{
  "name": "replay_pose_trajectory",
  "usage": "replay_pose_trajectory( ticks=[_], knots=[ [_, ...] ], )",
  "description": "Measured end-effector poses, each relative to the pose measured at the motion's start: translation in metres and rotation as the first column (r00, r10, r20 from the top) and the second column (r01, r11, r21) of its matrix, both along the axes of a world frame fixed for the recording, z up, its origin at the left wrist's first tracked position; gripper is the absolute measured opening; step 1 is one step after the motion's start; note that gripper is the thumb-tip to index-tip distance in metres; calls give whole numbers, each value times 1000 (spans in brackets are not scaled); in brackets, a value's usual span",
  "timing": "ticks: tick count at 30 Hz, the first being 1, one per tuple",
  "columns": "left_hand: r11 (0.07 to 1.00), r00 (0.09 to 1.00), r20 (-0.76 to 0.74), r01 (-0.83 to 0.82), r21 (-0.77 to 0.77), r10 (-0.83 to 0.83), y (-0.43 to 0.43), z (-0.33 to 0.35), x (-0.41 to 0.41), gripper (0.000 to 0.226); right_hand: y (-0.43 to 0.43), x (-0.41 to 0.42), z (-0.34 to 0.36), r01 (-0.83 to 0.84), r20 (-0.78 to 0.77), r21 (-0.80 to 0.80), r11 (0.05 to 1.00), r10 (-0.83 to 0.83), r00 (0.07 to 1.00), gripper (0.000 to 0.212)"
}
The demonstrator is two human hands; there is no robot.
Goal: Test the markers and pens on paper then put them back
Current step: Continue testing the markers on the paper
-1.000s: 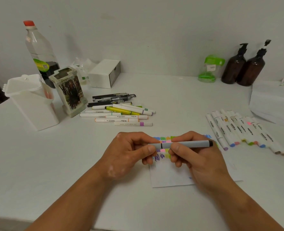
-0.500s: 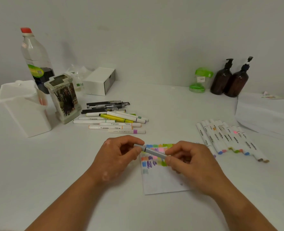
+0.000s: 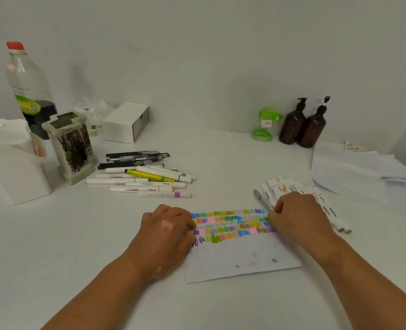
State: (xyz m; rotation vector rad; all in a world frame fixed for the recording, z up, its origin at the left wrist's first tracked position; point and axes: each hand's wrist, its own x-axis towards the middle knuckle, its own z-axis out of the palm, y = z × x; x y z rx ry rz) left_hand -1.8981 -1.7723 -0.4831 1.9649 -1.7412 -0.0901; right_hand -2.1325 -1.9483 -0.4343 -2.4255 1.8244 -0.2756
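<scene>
A white paper (image 3: 240, 256) with rows of coloured test scribbles lies on the table in front of me. My left hand (image 3: 166, 234) rests on its left edge with loosely bent fingers and holds nothing that I can see. My right hand (image 3: 297, 217) pinches a grey marker (image 3: 261, 198) at the paper's top right corner, just left of a row of white markers (image 3: 280, 186). The marker lies low and points away to the upper left. A loose pile of markers and black pens (image 3: 144, 177) lies beyond the paper on the left.
A patterned pen holder (image 3: 71, 146) and a white container (image 3: 9, 160) stand at the left, with a plastic bottle (image 3: 30, 91) and a white box (image 3: 125, 122) behind. Two brown pump bottles (image 3: 302, 125), a green jar (image 3: 263, 125) and stacked papers (image 3: 354, 172) are at the right.
Both hands held the grey marker over the paper. My left hand has let go and dropped onto the paper's left edge; my right hand has carried the marker right, beside the white row.
</scene>
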Motion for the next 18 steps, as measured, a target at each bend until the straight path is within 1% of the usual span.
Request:
replay_pose_trajectory(
  ticks=[2,5,6,8,9,11,12,14,16,18],
  knots=[
    [999,999,-23,-35,-6,35,3,0,5,23,0,3,-4,1,-53,-23,1000,-3,999,14],
    [995,994,-52,-102,-13,101,6,0,13,18,0,10,-1,-15,-59,-136,991,7,998,10],
    [993,991,-65,-120,-17,119,5,0,14,17,3,17,0,-48,-28,-160,986,44,999,9],
    [990,987,-85,-141,-17,139,5,0,15,16,10,39,3,-184,72,-138,973,195,978,6],
    [989,986,-85,-147,-14,145,4,-1,15,17,15,53,4,-272,123,-103,957,283,951,6],
    [987,984,-81,-160,-6,159,3,-2,15,18,20,83,3,-436,173,-41,899,436,883,16],
    [986,983,-84,-166,-4,166,3,-3,16,19,21,99,1,-496,164,-30,868,494,854,23],
    [985,980,-95,-175,-11,173,2,-4,16,19,20,128,-4,-560,122,-38,828,560,819,29],
    [985,980,-103,-174,-24,170,2,-4,17,19,20,149,-8,-574,97,-51,817,576,811,27],
    [984,980,-105,-173,-31,169,2,-5,18,19,21,160,-14,-580,61,-39,814,581,812,18]
  ],
)
